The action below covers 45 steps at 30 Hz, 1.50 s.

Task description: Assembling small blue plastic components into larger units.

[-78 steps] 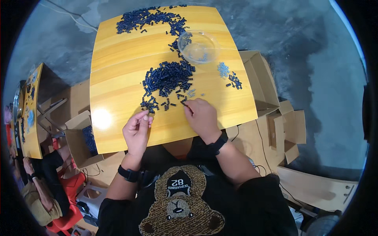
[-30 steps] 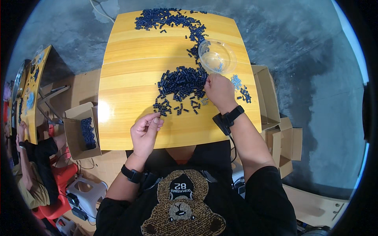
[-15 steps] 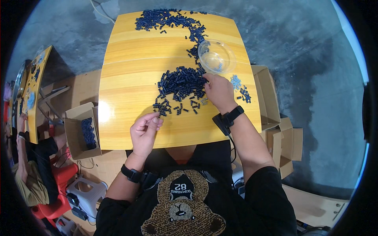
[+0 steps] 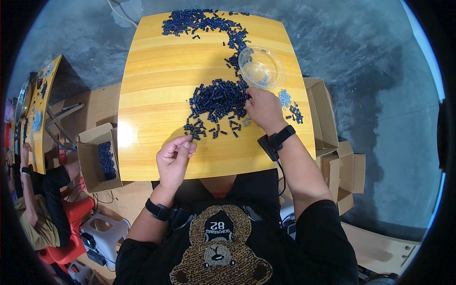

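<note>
A heap of small dark blue-black cylindrical pieces (image 4: pixel 218 99) lies mid-table, with looser ones along its near side. At the heap's right edge is my right hand (image 4: pixel 264 108), its fingertips pinched together among the pieces. What those fingers hold is hidden. My left hand (image 4: pixel 173 156) is near the table's front edge, just below the loose pieces at the heap's near left. Its fingers are curled with thumb and forefinger close together; anything between them is too small to make out. A few small grey pieces (image 4: pixel 246 122) lie beside my right hand.
A clear round tub (image 4: pixel 277 57) holding small light pieces stands beyond my right hand. Light-blue pieces (image 4: pixel 284 98) and more dark ones (image 4: pixel 297 114) lie to the right. Cardboard boxes (image 4: pixel 96 134) flank the wooden table (image 4: pixel 152 104). Another person (image 4: pixel 35 209) sits at the far left.
My hands stay in nearly the same places, and the heap looks unchanged. At the far left, the other person's forearm has shifted slightly.
</note>
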{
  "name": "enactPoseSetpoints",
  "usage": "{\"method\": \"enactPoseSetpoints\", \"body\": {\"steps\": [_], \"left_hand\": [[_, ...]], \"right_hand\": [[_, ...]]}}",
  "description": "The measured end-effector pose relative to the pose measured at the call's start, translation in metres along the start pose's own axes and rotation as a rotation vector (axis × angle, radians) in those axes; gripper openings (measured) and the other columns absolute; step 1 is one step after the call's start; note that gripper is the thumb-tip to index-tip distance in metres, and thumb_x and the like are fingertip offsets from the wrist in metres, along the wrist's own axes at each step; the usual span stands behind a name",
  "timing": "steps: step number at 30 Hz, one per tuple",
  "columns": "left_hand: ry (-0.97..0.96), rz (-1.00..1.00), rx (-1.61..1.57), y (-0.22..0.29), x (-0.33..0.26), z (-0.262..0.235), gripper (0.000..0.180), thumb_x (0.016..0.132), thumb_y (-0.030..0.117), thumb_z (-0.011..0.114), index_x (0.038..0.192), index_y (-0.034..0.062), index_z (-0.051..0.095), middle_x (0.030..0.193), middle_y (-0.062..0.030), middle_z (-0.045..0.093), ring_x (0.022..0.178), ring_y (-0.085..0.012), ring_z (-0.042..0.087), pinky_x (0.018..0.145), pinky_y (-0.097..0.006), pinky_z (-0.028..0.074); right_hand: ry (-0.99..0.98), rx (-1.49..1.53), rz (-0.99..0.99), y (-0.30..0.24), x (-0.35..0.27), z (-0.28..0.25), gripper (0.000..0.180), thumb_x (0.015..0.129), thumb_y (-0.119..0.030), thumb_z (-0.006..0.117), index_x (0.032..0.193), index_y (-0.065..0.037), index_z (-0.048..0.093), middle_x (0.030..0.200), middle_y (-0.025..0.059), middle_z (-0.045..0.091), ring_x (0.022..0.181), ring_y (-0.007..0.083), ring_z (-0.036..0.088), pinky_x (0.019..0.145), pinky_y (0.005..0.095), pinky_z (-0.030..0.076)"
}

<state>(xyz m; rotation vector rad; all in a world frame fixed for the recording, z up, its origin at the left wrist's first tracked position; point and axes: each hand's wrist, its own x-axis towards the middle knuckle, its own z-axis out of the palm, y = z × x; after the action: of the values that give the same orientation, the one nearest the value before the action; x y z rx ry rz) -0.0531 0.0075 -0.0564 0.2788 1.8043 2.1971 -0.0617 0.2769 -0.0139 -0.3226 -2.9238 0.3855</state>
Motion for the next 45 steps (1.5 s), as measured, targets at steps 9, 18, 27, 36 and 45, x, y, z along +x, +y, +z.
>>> {"method": "enactPoseSetpoints", "body": {"steps": [9,18,27,36,45], "left_hand": [[-0.012,0.030,-0.003,-0.005,0.001,-0.002,0.017,0.090,0.009,0.055,0.102,-0.0015,0.060,0.083,-0.0067,0.064,0.073,-0.0095,0.058,0.066,-0.022,0.047],[-0.044,0.025,0.002,-0.007,0.002,0.001,0.016,0.089,0.007,0.056,0.101,-0.0017,0.061,0.083,-0.0060,0.064,0.074,-0.0087,0.057,0.067,-0.021,0.046],[-0.246,-0.275,-0.092,0.028,-0.024,0.035,0.019,0.084,0.005,0.062,0.102,-0.0012,0.061,0.090,-0.0054,0.064,0.081,-0.0097,0.059,0.075,-0.023,0.048],[-0.309,-0.477,-0.241,0.019,-0.028,0.038,0.014,0.086,0.011,0.061,0.096,0.0010,0.062,0.085,-0.0041,0.064,0.071,-0.0086,0.060,0.066,-0.021,0.048],[-0.362,-0.483,-0.122,0.021,-0.034,0.044,0.016,0.088,0.015,0.059,0.098,0.0026,0.062,0.088,-0.0022,0.063,0.075,-0.0075,0.058,0.067,-0.020,0.046]], "right_hand": [[0.118,0.182,0.061,-0.011,-0.046,-0.027,0.014,0.073,-0.013,0.060,0.085,-0.005,0.059,0.070,0.0145,0.061,0.069,0.0322,0.060,0.061,0.0409,0.048],[0.100,0.491,-0.092,-0.056,-0.101,-0.018,0.021,0.070,-0.003,0.061,0.091,0.000,0.058,0.078,0.0138,0.060,0.070,0.0243,0.061,0.063,0.0313,0.049],[0.154,0.521,-0.269,-0.083,-0.118,-0.022,0.013,0.071,-0.005,0.057,0.083,-0.003,0.053,0.075,0.0135,0.053,0.075,0.0314,0.054,0.066,0.0404,0.046],[0.133,0.460,-0.274,-0.079,-0.134,-0.023,0.010,0.072,-0.007,0.056,0.080,-0.005,0.052,0.075,0.0113,0.053,0.077,0.0301,0.054,0.065,0.0394,0.045],[0.173,0.602,-0.215,-0.070,-0.145,-0.020,0.013,0.073,-0.007,0.058,0.085,-0.004,0.056,0.076,0.0114,0.054,0.076,0.0307,0.054,0.064,0.0398,0.046]]}}
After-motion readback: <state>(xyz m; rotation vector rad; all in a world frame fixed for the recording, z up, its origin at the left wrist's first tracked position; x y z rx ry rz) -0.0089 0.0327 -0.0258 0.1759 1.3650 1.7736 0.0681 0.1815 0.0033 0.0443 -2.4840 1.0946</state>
